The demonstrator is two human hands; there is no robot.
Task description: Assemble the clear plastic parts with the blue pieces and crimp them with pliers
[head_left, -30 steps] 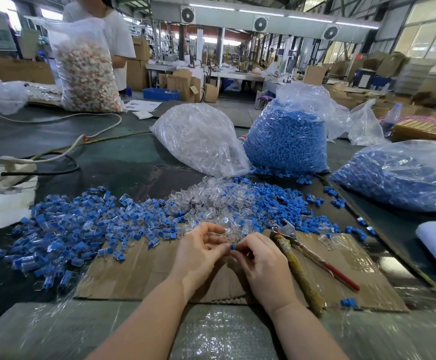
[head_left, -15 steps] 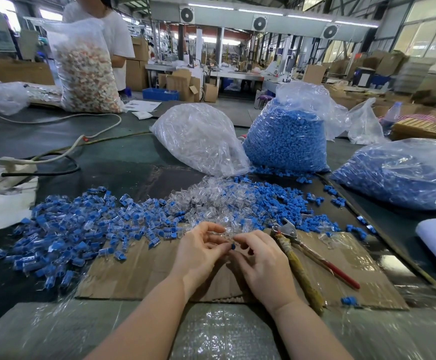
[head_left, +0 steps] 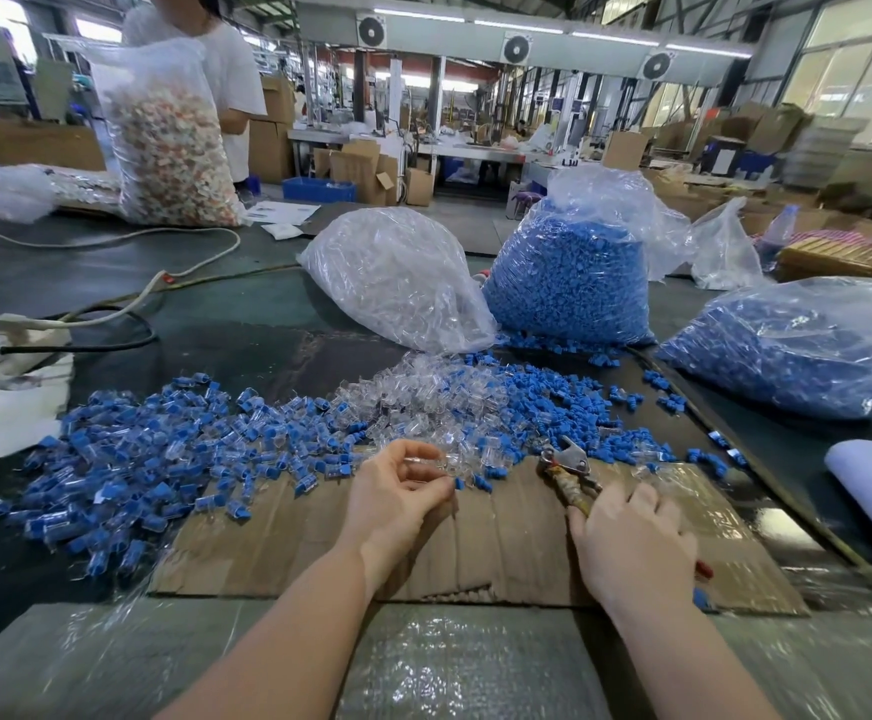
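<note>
Blue shows at the tips of the left hand (head_left: 397,491), which pinches a clear plastic part with blue piece (head_left: 453,478) fitted, at centre frame above the cardboard sheet (head_left: 501,543); the right hand (head_left: 631,548) lies over the pliers (head_left: 571,472) handles, fingers curling onto them, grip likely not yet closed. To crimp well, take both handles firmly and keep the small translucent part steady and square to the jaws. Loose clear parts (head_left: 423,402) lie just beyond
</note>
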